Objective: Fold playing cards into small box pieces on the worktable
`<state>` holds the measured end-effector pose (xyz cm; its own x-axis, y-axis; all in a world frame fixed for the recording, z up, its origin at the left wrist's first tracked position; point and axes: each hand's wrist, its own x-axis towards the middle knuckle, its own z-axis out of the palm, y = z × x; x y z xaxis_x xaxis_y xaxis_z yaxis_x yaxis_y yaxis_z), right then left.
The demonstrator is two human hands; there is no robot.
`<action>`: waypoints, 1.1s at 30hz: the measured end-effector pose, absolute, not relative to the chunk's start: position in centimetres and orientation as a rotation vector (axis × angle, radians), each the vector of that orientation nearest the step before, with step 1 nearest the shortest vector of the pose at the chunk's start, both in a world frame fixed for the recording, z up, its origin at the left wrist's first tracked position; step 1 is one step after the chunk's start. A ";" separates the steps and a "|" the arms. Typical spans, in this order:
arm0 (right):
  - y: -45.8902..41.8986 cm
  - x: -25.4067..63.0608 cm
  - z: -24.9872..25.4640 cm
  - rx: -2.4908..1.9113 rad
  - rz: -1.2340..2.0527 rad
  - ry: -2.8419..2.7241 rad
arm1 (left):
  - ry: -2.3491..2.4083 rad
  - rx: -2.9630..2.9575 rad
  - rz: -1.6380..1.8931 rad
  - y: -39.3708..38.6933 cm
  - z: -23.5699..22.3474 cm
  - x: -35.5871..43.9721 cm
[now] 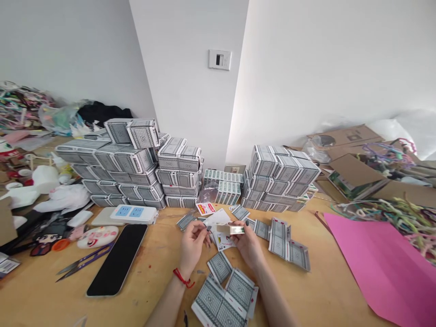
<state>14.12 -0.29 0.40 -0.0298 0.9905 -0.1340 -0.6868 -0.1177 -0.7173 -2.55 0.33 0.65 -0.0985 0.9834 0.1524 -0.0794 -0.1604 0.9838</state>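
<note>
In my right hand (248, 243) is a small card box (235, 229), held level between thumb and fingers. My left hand (195, 244) is just left of the box, thumb and fingertips pinched together; what is in the pinch, if anything, is too small to make out. Loose playing cards (225, 243) lie beneath and between both hands. Nearer to me, between my forearms, rest grey-backed cards joined into folded panels (221, 299). Another folded card piece (279, 238) stands partly upright to the right of my right hand.
Stacked card-covered blocks rise at the left (126, 159) and right (279, 177), with packed card boxes (228, 188) between them. A phone (117, 261), scissors (85, 261) and white power strip (134, 213) lie left. Pink paper (384, 272) and an open carton (357, 177) are right.
</note>
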 end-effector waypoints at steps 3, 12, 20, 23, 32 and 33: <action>-0.4 13.7 0.4 -0.786 1.471 -0.622 | 1.137 1.419 1.423 -0.3 0.8 -2.0; -0.5 13.5 0.5 -0.939 1.369 -0.764 | 1.191 2.115 1.495 -0.6 0.9 -2.2; -0.6 13.7 -0.1 -1.021 1.308 -0.907 | 1.285 2.069 1.513 -0.3 0.1 -2.3; -0.6 13.7 0.0 -1.038 1.305 -0.926 | 1.349 1.991 1.480 -0.4 0.2 -2.4; -0.7 13.6 0.5 -1.047 1.324 -0.935 | 1.182 2.192 1.076 -1.4 3.6 -2.6; -0.8 13.6 0.6 -1.058 1.320 -0.952 | 1.180 2.204 1.032 -1.5 3.9 -2.5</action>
<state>13.59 -0.77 0.60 0.0422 0.9980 -0.0479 -0.2696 -0.0348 -0.9623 -2.48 -1.50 3.91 0.3596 0.8391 0.4081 0.5161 -0.5432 0.6623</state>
